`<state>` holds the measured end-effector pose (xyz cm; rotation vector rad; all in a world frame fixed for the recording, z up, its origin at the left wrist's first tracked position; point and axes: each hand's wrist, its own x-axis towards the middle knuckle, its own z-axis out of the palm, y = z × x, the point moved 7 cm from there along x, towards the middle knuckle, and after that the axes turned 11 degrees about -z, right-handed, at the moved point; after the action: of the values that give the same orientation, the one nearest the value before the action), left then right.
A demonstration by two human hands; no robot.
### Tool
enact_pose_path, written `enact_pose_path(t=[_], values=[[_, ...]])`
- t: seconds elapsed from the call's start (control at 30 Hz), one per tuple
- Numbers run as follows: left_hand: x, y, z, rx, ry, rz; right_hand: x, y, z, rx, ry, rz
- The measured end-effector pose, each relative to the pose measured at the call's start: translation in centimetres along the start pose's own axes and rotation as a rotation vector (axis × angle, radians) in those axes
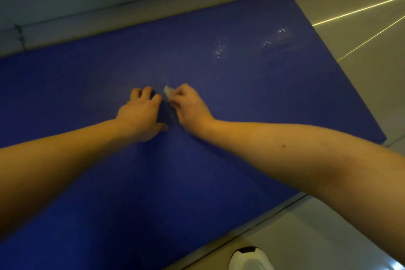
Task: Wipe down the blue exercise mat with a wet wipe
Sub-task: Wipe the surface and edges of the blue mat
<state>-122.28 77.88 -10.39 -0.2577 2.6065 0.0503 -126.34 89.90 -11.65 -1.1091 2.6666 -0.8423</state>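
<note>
Blue mat [197, 182] lies flat on the floor. The right hand [188, 105] pinches a bunched wet wipe [168, 90] against it. The left hand [142, 112] rests beside it, fingers loosely bent, empty. Spreading the wipe and overlapping strokes would cover better. Fingers hide most of the wipe, and the far marks [220, 49] could be droplets or dents.

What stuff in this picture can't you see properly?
All in the head view:
- wet wipe: only a white corner shows; the fingers of the right hand cover the rest.
- left hand: its curled fingers hide whatever is under them.
- blue mat: cut off by the left and bottom edges.
- white object: cut off by the bottom edge, maybe a shoe.
- shiny spots: too small to tell drops from dents.
</note>
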Motion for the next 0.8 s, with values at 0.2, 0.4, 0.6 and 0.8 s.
enact_pose_path(t=[0.2, 0.4, 0.6, 0.8], values=[[1.6, -0.8, -2.5, -0.088, 0.076, -0.073, 2.5, 3.3, -3.2, -0.055, -0.054, -0.055], [3.7, -2.9, -1.8, -0.109, 0.042, -0.191, 3.6, 15.4, -11.4, 0.185, 0.469, 0.685], [4.6, -2.7, -0.9, -0.075, 0.015, -0.202, 5.9, 7.5, -5.3, 0.118, 0.34, 0.444], [4.6, -2.7, -1.0, -0.08, 0.019, -0.205, 8.2, 1.3, 0.9, 0.261, -0.045, -0.006]])
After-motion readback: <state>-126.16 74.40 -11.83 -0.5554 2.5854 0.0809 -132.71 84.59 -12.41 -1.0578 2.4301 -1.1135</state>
